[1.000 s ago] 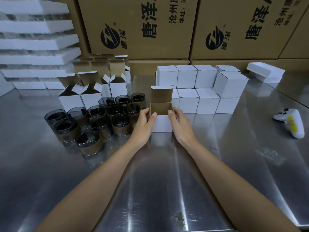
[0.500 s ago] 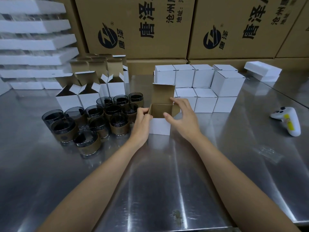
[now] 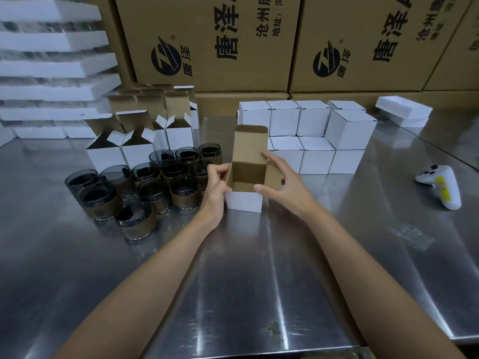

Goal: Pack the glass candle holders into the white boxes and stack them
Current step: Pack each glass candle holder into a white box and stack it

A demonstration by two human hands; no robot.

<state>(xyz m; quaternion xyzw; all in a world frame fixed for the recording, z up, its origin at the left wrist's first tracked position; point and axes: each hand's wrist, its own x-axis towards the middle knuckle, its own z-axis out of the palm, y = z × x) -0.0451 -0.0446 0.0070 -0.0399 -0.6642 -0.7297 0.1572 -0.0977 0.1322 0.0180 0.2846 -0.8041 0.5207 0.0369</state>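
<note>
Steel table point(image 3: 259, 281) (brown cartons point(image 3: 207, 42) behind)

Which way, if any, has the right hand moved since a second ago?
Yes. The right hand rose from the open box's right wall toward the closed boxes; fingers now touch the lid.

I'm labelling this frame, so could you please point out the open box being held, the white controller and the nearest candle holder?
open box point(image 3: 243, 202), head view, its white front wall.
white controller point(image 3: 440, 186), head view, its yellow sticker.
nearest candle holder point(image 3: 140, 225), head view, its brown band.
</note>
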